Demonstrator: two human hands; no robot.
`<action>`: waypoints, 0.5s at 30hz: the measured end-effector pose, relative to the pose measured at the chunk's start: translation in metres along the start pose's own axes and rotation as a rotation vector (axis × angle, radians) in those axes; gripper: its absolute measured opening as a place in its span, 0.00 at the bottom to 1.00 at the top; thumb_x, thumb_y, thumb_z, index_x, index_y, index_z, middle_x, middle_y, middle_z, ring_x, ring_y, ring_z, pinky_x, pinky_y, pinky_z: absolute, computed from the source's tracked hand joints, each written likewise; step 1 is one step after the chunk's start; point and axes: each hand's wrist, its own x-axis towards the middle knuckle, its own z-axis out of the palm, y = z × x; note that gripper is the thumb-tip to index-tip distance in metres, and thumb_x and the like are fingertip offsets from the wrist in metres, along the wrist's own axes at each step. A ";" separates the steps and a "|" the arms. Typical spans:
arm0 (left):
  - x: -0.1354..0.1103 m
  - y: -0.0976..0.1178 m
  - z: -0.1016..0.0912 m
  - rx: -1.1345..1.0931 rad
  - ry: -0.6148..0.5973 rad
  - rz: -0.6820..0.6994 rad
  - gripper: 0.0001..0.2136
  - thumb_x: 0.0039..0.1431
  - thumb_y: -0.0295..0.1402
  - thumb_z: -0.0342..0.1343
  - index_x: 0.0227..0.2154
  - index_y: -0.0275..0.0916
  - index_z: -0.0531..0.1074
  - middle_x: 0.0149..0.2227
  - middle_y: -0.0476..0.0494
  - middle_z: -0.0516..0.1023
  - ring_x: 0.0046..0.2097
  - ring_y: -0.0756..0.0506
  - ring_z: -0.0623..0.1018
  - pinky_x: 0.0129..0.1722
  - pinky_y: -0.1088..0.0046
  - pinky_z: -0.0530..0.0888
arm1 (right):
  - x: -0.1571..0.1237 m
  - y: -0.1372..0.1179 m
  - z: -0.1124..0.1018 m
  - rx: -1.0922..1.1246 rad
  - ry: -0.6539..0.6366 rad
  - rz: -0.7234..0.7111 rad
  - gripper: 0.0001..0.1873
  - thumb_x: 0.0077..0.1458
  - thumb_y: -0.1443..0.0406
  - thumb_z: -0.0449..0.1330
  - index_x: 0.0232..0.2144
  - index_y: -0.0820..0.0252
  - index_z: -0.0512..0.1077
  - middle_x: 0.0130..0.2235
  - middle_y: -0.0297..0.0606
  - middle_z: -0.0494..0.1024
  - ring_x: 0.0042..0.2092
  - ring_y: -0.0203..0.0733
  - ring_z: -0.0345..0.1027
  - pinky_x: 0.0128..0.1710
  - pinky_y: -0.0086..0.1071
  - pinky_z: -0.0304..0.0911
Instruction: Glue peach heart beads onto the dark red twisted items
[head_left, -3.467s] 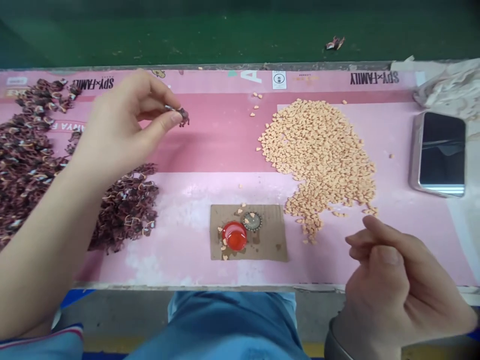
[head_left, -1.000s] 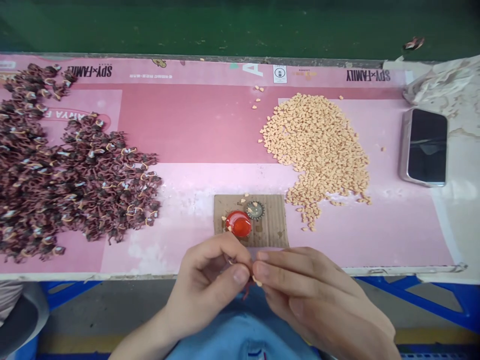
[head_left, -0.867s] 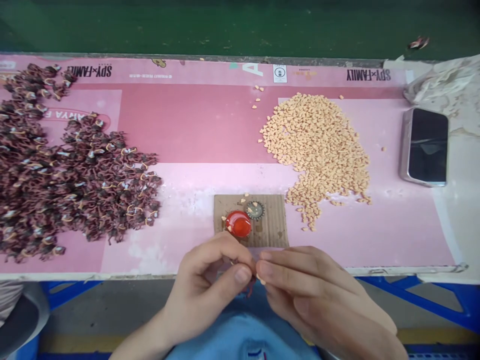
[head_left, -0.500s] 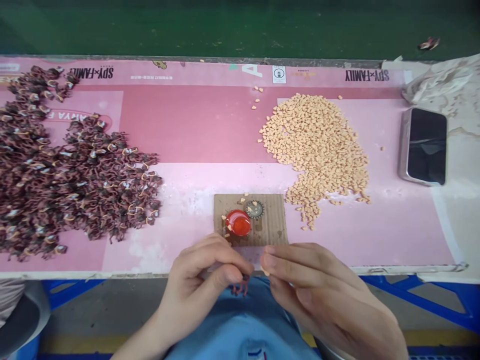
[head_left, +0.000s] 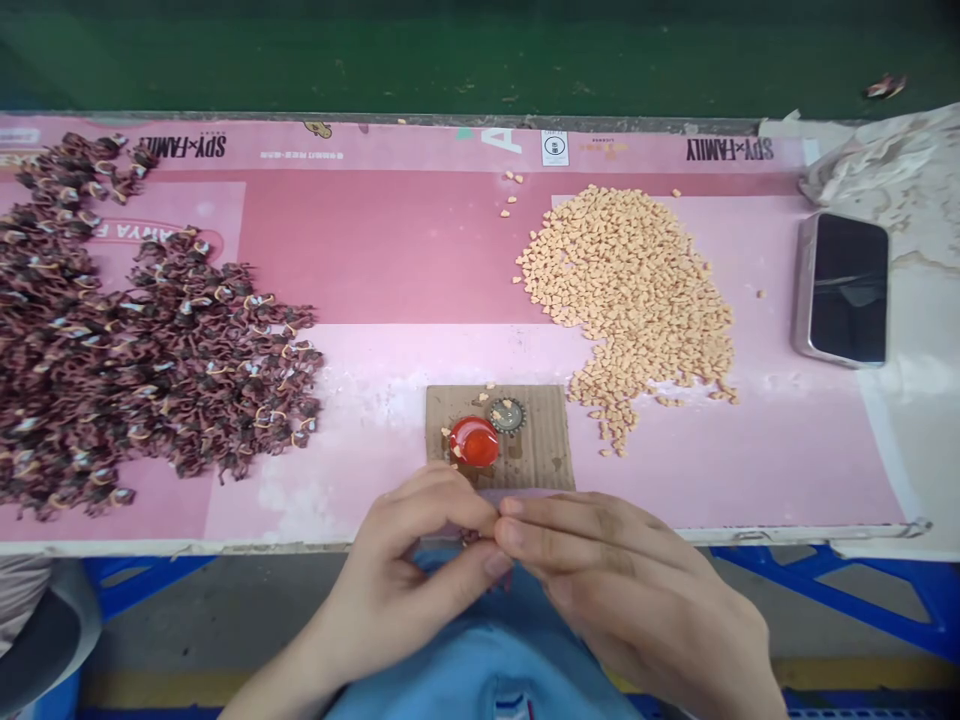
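At the table's near edge, my left hand (head_left: 431,560) pinches a small dark-reddish figure part (head_left: 470,537) between thumb and fingers. Most of that part is hidden by the fingers. My right hand (head_left: 622,570) meets the left fingertips, its own fingers pressed together; anything between them is out of sight. Just beyond the hands lies a piece of brown cardboard (head_left: 544,440). On it are a small red dish (head_left: 474,442), a bottle cap (head_left: 508,416) and a few beige bits.
Many dark-reddish figure parts (head_left: 187,370) are heaped at the left. A pile of small beige pieces (head_left: 630,290) spreads right of centre. Farther right lie a phone (head_left: 847,288) and crumpled paper (head_left: 874,170). A green surface (head_left: 450,60) runs behind the pink-covered table (head_left: 375,250).
My right hand has moved left, closing the gap so its fingertips now touch the left hand's. The figure part is more covered than before.
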 end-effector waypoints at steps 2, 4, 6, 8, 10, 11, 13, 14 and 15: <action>0.000 0.000 0.001 0.007 -0.012 0.010 0.10 0.73 0.37 0.61 0.35 0.40 0.79 0.28 0.47 0.80 0.33 0.50 0.77 0.37 0.78 0.76 | 0.002 -0.001 0.008 0.098 0.087 0.045 0.12 0.68 0.77 0.59 0.43 0.55 0.74 0.46 0.36 0.88 0.50 0.36 0.84 0.58 0.24 0.75; 0.000 0.000 0.003 0.030 -0.022 0.041 0.08 0.73 0.36 0.61 0.37 0.40 0.80 0.29 0.47 0.81 0.33 0.50 0.78 0.38 0.79 0.77 | 0.004 -0.004 0.016 0.254 0.247 0.120 0.10 0.69 0.75 0.61 0.40 0.54 0.71 0.42 0.37 0.89 0.49 0.36 0.85 0.54 0.25 0.78; 0.000 0.000 0.004 0.074 -0.025 0.084 0.07 0.73 0.34 0.61 0.38 0.39 0.80 0.30 0.46 0.81 0.34 0.50 0.79 0.39 0.79 0.78 | 0.004 -0.007 0.025 0.410 0.408 0.211 0.07 0.70 0.71 0.62 0.41 0.54 0.69 0.38 0.37 0.89 0.46 0.36 0.85 0.52 0.26 0.80; 0.000 0.000 0.006 0.130 -0.015 0.127 0.06 0.72 0.32 0.62 0.38 0.39 0.80 0.31 0.45 0.81 0.35 0.50 0.79 0.39 0.78 0.78 | 0.003 -0.009 0.032 0.528 0.467 0.297 0.08 0.70 0.68 0.63 0.40 0.53 0.67 0.36 0.35 0.88 0.44 0.36 0.85 0.50 0.27 0.81; 0.001 0.000 0.008 0.183 -0.011 0.155 0.05 0.72 0.32 0.62 0.38 0.38 0.80 0.31 0.45 0.81 0.35 0.49 0.80 0.41 0.77 0.79 | 0.001 -0.010 0.037 0.596 0.478 0.343 0.09 0.70 0.69 0.63 0.40 0.52 0.66 0.36 0.33 0.87 0.42 0.37 0.85 0.48 0.29 0.82; 0.001 0.000 0.009 0.201 -0.009 0.166 0.06 0.72 0.32 0.62 0.38 0.38 0.80 0.31 0.45 0.81 0.35 0.49 0.80 0.41 0.77 0.79 | 0.001 -0.010 0.038 0.604 0.484 0.350 0.10 0.69 0.70 0.63 0.40 0.52 0.66 0.36 0.33 0.87 0.42 0.37 0.85 0.47 0.30 0.83; 0.002 0.001 0.010 0.220 -0.016 0.175 0.08 0.74 0.34 0.60 0.39 0.39 0.81 0.31 0.44 0.81 0.34 0.49 0.80 0.40 0.77 0.79 | 0.000 -0.010 0.037 0.577 0.510 0.324 0.12 0.66 0.75 0.62 0.41 0.52 0.66 0.37 0.33 0.87 0.42 0.38 0.85 0.47 0.31 0.83; 0.003 0.001 0.010 0.225 -0.018 0.176 0.08 0.74 0.35 0.59 0.40 0.39 0.81 0.31 0.44 0.82 0.34 0.49 0.80 0.39 0.77 0.79 | 0.000 -0.009 0.036 0.545 0.521 0.300 0.15 0.64 0.77 0.63 0.42 0.52 0.67 0.37 0.33 0.88 0.42 0.38 0.85 0.48 0.31 0.83; 0.003 0.002 0.010 0.228 -0.015 0.176 0.09 0.75 0.35 0.58 0.40 0.39 0.81 0.31 0.45 0.82 0.34 0.49 0.80 0.39 0.78 0.79 | 0.000 -0.009 0.035 0.508 0.528 0.272 0.18 0.61 0.80 0.63 0.43 0.52 0.68 0.38 0.33 0.88 0.43 0.39 0.85 0.49 0.31 0.83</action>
